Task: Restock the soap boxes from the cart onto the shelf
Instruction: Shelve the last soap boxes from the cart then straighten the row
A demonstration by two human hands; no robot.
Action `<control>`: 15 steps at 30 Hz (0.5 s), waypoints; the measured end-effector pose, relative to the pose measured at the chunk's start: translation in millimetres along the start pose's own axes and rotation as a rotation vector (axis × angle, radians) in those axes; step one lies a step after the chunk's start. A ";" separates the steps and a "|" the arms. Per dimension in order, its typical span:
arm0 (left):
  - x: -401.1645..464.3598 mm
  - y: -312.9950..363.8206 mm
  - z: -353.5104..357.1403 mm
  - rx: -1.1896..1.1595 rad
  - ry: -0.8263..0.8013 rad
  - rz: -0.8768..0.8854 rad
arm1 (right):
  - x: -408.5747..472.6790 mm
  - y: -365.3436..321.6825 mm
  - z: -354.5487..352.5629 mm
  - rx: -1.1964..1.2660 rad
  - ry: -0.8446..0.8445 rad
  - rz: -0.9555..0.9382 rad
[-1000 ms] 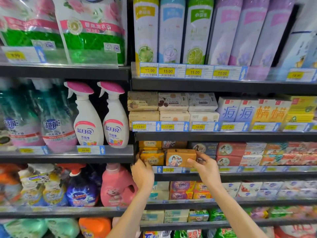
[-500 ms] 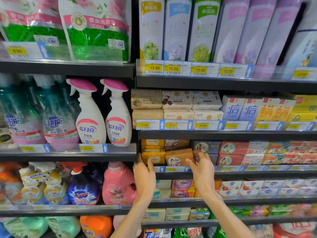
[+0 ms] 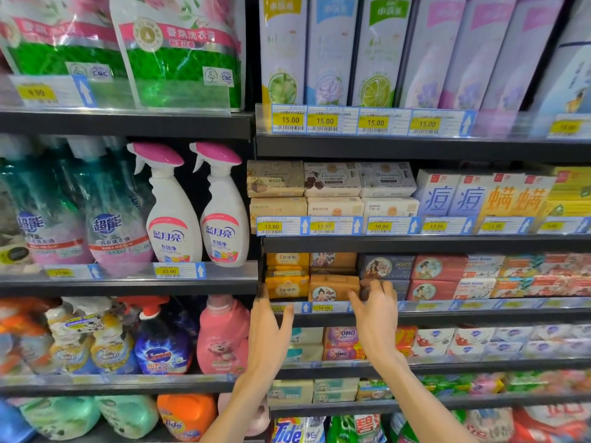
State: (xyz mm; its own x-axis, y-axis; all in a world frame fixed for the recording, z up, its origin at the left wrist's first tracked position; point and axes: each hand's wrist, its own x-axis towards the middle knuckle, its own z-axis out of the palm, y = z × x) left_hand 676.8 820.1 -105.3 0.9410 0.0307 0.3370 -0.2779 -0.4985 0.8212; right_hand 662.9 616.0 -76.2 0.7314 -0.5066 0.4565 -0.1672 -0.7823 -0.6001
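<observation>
Head view: left hand (image 3: 268, 334), fingers straight, rests against the shelf (image 3: 447, 314) front edge near its left end. Right hand (image 3: 375, 318) curls its fingers on the right end of the brown soap box (image 3: 332, 287), which sits at the front edge beside yellow soap boxes (image 3: 287, 284).

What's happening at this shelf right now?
A person is stocking soap at a store shelf. Their right hand grips the right end of a brown soap box sitting at the front of the shelf, beside the yellow soap boxes. Their left hand rests open at the shelf edge.
</observation>
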 end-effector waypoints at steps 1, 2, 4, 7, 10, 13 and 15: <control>-3.5 -1.4 0.3 0.043 0.010 0.020 | 1.2 0.8 1.3 -0.002 -0.001 0.006; -6.2 -3.4 1.0 0.095 0.023 0.043 | 1.7 0.8 1.8 -0.004 -0.005 0.015; -11.0 -3.1 2.8 0.187 0.051 0.114 | 1.3 0.3 1.2 0.009 -0.005 0.030; -12.7 2.6 5.7 0.297 0.045 0.261 | -2.3 -0.4 -3.9 0.029 0.005 -0.004; -7.6 2.9 11.3 0.447 0.008 0.381 | -12.5 -0.9 -5.7 -0.024 0.006 -0.232; 0.2 2.3 17.3 0.578 -0.011 0.392 | -21.3 -3.1 3.8 -0.127 -0.083 -0.486; 6.3 3.6 18.9 0.662 -0.039 0.378 | -19.5 -5.3 9.2 -0.175 -0.117 -0.520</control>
State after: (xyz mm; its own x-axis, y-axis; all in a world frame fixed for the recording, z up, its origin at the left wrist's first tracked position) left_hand 685.3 802.1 -108.9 0.8144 -0.2696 0.5139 -0.4200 -0.8849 0.2014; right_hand 655.6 633.4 -88.0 0.8138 -0.0017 0.5811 0.1354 -0.9719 -0.1924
